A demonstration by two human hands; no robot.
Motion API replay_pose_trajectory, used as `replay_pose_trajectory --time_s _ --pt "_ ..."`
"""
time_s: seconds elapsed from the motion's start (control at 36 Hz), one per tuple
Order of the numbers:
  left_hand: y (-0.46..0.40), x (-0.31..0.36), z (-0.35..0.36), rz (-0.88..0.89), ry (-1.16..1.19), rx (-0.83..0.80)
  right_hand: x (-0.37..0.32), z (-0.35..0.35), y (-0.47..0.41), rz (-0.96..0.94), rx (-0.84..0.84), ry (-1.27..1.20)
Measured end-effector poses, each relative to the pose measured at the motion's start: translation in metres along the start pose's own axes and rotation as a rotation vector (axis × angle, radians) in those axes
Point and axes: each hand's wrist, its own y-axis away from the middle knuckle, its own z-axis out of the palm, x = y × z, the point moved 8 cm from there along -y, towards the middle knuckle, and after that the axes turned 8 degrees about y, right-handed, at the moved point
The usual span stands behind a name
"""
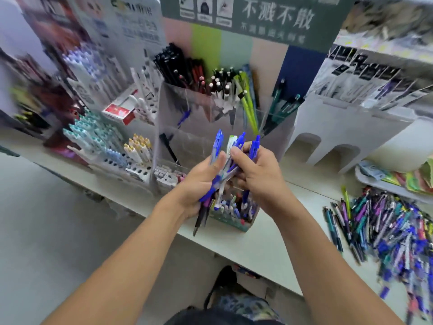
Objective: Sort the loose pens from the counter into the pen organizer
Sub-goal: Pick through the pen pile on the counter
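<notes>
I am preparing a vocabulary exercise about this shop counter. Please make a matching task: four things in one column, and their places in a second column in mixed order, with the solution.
Things
1. bundle of blue pens
2. pile of loose pens
3. red and white box
4. black pens

Places
A. on the counter at the far right
B. upright in a back left compartment of the clear pen organizer
C. between the left hand and the right hand
D. left of the organizer, on a white rack

Pairs: 1-C, 2-A, 3-D, 4-B

Stationery shop: pen display racks (106, 146), promo signage (257, 17), hanging packs (365, 73).
</notes>
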Motion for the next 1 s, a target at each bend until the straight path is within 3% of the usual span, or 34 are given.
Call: replay_pose_trajectory --time_s 0.08,0.36,0.53,0.67,0.81,0.92,1.0 --pt "-0.009 0.008 -0.008 -0.023 0.078 0.062 -0.014 0.007 -0.008 -0.012 -0.034 -0.085" --pt "-0.028 0.025 -0.041 -0.022 -0.005 0.215 -0.009 0.018 -0.036 -0.018 -0.035 -0.158" --pt "-0.038 0.024 -0.048 -0.061 0.111 0.160 0.003 0.009 -0.050 -0.006 0.124 -0.232" --pt "-0.043 0.026 -0.059 -0.207 0.091 0.045 -0.007 -0.003 -0.061 -0.061 0.305 -0.281" --pt "-0.043 0.047 -0.074 -0.148 0.051 -0.037 -0.018 0.008 -0.063 -0.185 0.523 0.053" --pt "-0.043 0.072 -0.092 -0.114 -0.280 0.045 -0.028 0.031 -0.066 -0.241 0.602 0.148" --pt "-0.049 0.083 -0.102 -0.078 -0.343 0.011 -0.036 0.046 -0.077 -0.234 0.623 0.045"
